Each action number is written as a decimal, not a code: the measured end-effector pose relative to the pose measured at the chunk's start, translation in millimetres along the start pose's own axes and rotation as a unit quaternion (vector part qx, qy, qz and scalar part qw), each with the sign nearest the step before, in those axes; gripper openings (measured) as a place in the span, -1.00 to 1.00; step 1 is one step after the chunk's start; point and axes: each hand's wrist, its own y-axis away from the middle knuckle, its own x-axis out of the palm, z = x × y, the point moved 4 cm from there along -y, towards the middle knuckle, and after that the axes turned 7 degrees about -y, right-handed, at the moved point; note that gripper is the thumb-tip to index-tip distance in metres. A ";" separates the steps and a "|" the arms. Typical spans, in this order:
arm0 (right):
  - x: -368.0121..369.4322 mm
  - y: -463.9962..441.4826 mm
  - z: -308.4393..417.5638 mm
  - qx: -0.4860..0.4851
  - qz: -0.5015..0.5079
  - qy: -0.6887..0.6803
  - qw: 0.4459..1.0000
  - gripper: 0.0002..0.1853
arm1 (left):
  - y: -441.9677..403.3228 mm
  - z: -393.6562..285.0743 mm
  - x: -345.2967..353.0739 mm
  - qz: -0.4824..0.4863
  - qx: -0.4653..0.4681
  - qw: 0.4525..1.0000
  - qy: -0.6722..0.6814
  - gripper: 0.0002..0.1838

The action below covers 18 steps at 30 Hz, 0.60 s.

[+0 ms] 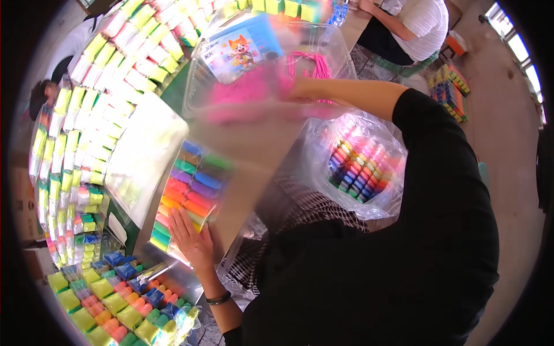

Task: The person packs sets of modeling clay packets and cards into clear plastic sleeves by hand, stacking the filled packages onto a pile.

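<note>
My left hand (191, 239) lies flat, fingers stretched out, on the lower end of a clear pack of colourful soft blocks (187, 190) in rows of blue, green, purple, red and orange. My right hand (293, 89) reaches over a clear plastic bin (193, 95) and is smeared by motion. Around its fingers is a bright pink blur (239, 95); whether the hand grips it I cannot tell. Thin pink strips (317, 66) lie in the bin beside the hand. A blue sheet with a cartoon fox (242, 49) rests at the bin's far left.
Stacked packs of yellow-green and white blocks (78, 138) curve along the left. More packs (121, 300) lie at lower left. A white sheet (147, 155) lies beside my pack. An open plastic bag (363, 167) of colourful packs stands right. Another person (418, 29) sits at upper right.
</note>
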 end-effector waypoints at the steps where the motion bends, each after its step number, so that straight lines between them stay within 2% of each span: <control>1: -5.0 6.3 9.6 0.113 -0.032 0.062 0.991 -0.80 | 0.4 -0.4 0.2 -0.001 0.002 1.000 0.007 -0.22; 3: -7.2 5.7 22.2 0.219 -0.064 0.125 0.966 -0.78 | 0.1 0.5 -0.4 -0.002 -0.003 1.000 0.008 -0.21; 5: -8.7 3.7 29.8 0.279 -0.138 0.066 0.948 -0.62 | -0.1 -0.6 -1.2 0.001 0.001 1.000 0.009 -0.21; 6: -10.5 5.7 35.2 0.278 -0.139 0.063 0.948 -0.62 | 0.1 0.0 -0.8 0.001 0.002 1.000 0.006 -0.21; 9: -12.6 8.9 55.2 0.186 -0.054 -0.048 0.980 -0.59 | 1.1 1.5 -0.2 -0.006 0.001 1.000 0.008 -0.20; 11: -16.0 19.5 47.5 0.351 -0.066 -0.137 0.924 -0.58 | -0.2 0.8 -1.3 -0.001 -0.001 1.000 0.016 -0.19; 12: -19.8 27.0 47.4 0.350 -0.064 -0.134 0.925 -0.58 | -0.6 0.0 -2.6 -0.002 -0.005 1.000 0.016 -0.19; 14: -30.9 34.1 62.3 0.158 -0.113 -0.083 0.977 -0.59 | -1.5 -0.4 -4.5 0.008 -0.009 1.000 0.021 -0.18; 15: -34.9 32.1 85.1 0.155 -0.111 -0.081 0.978 -0.59 | -2.0 -0.1 -4.1 0.006 -0.013 1.000 0.020 -0.18; 16: -40.4 30.3 120.5 0.183 -0.077 0.108 0.974 -0.63 | -1.9 -0.1 -3.1 0.007 -0.014 1.000 0.018 -0.18; 17: -42.3 24.6 139.8 0.205 -0.041 0.292 0.933 -0.62 | -1.3 0.3 -2.6 0.010 -0.013 1.000 0.016 -0.17; 18: -40.1 8.1 138.8 0.095 -0.061 0.346 0.932 -0.63 | -1.4 0.8 -2.3 0.010 -0.015 1.000 0.013 -0.17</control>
